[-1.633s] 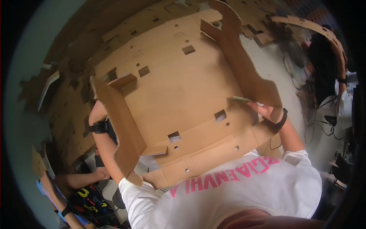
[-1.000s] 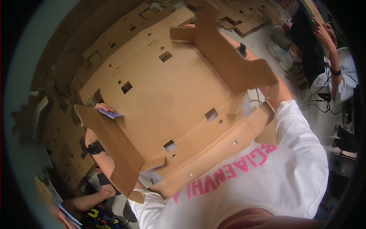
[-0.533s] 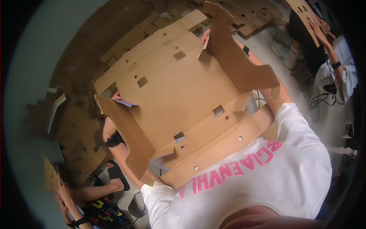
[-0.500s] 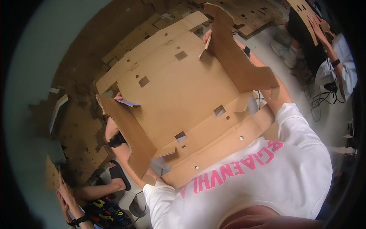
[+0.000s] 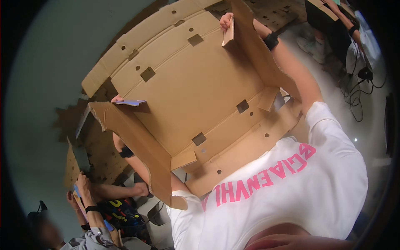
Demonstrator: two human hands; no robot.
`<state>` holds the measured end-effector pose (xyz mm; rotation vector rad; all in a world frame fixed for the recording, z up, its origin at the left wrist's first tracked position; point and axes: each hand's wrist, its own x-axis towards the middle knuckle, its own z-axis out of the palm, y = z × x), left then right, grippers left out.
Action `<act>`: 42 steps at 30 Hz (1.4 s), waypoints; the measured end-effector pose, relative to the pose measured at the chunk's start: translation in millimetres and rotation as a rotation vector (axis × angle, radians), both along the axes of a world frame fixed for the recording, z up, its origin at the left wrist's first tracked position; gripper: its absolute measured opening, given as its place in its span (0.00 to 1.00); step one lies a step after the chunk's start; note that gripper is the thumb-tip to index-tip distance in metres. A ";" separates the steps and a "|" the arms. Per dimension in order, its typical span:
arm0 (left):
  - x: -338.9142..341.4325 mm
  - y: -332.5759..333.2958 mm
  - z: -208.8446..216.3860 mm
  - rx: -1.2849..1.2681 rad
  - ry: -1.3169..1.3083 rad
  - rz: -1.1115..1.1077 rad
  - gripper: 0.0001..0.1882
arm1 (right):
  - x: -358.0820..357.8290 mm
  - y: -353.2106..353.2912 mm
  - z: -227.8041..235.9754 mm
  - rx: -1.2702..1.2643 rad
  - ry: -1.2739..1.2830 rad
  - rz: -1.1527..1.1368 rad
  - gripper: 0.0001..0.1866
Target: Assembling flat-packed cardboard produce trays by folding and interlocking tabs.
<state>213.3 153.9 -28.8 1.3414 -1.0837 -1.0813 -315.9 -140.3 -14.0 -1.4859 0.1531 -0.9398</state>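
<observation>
A partly folded brown cardboard box [image 5: 183,96] with round and square holes fills the middle of the view, held in front of my chest. Its left wall [image 5: 135,146] and right wall [image 5: 260,58] stand up with wavy edges, and its long far flap [image 5: 112,62] lies spread outward. At the far left corner, my left hand [image 5: 117,99] is closed on a small end flap with a bluish face [image 5: 130,103]; most of that hand is behind the wall. My right hand [image 5: 226,21] has its fingers curled round the matching flap [image 5: 228,35] at the far right corner.
More flat cardboard sheets [image 5: 106,156] lie on the floor beyond and to the left. One co-worker [image 5: 89,200] at the lower left handles a cardboard piece; another person's arm [image 5: 348,16] is at the upper right. Black cables [image 5: 354,89] trail on the right.
The box has tipped up and shifted toward the upper left, with its far flap showing more widely. Both my hands moved with it, and more of the right hand's fingers shows.
</observation>
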 end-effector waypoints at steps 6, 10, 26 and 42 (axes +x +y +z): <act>-2.1 34.0 7.6 0.016 0.034 0.070 0.21 | -5.8 -0.9 14.6 -0.134 -0.073 0.070 0.21; -1.5 48.3 12.5 0.038 0.036 0.107 0.22 | -16.0 13.3 21.7 -0.100 -0.055 0.002 0.21; -6.6 111.0 1.4 0.007 0.093 0.190 0.28 | -44.8 98.6 27.4 -0.193 0.244 -0.206 0.22; 2.2 123.9 -17.8 -0.033 0.153 0.210 0.35 | -36.4 100.1 42.5 -0.209 0.324 -0.204 0.24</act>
